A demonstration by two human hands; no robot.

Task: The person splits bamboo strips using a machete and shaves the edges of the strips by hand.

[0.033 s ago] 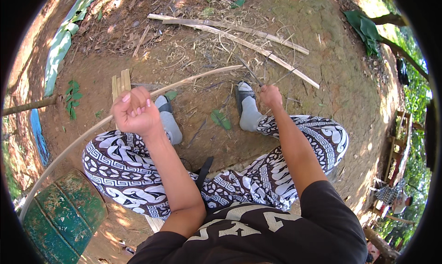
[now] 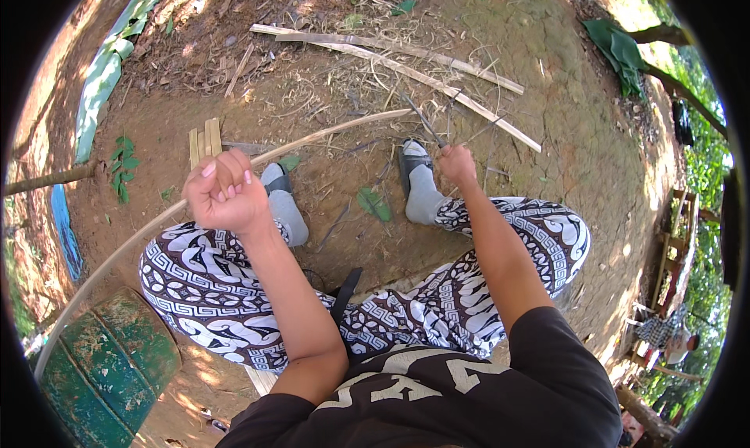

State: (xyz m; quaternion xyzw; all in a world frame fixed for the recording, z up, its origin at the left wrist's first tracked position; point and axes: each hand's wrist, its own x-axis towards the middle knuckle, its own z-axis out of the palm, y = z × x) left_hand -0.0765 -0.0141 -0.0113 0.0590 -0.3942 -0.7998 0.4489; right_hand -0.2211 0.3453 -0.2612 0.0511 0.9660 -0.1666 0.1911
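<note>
My left hand [image 2: 226,194] is closed round a long, pale strip of split bamboo or wood [image 2: 336,128]. This strip bows from the lower left, past my left knee, to a tip in front of my feet. In my right hand [image 2: 457,165], the fingers are wrapped round the handle of a knife [image 2: 424,121]. Its thin dark blade points forward and left, close to the strip's far end; whether they touch I cannot tell.
Two flat strips [image 2: 437,79] lie beyond my feet among curled shavings [image 2: 344,81]. Short pale slats [image 2: 205,138] are beside my left foot. A rusty green drum [image 2: 109,362] stands at lower left. Far right, a person [image 2: 664,331] is near a wooden structure [image 2: 676,249].
My left hand has shifted slightly left along the strip. My right hand and the knife have moved only a little to the left.
</note>
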